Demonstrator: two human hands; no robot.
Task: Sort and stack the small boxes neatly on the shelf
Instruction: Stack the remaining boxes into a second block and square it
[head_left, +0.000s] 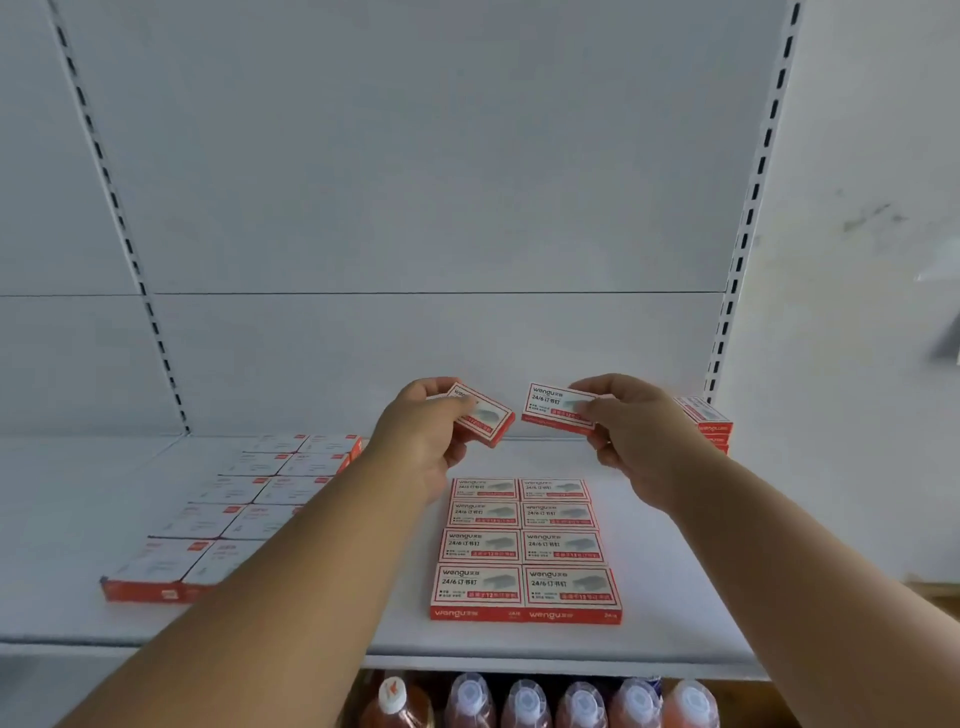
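Note:
Both hands are raised above the white shelf (670, 613), each with a small red-and-white staple box. My left hand (423, 434) grips one box (485, 415), tilted down to the right. My right hand (631, 423) pinches another box (553, 408) by its right end, label facing me. Below them lies a neat two-column block of the same boxes (524, 548). A second two-column block of boxes (244, 506) lies to the left, partly hidden by my left forearm. A short stack of boxes (706, 421) stands at the back right corner.
The shelf's back panel (415, 208) is bare white, with slotted uprights (748, 218) on both sides. Under the shelf's front edge stand several bottles (524, 701) of reddish liquid with white caps. A white wall (857, 260) lies to the right.

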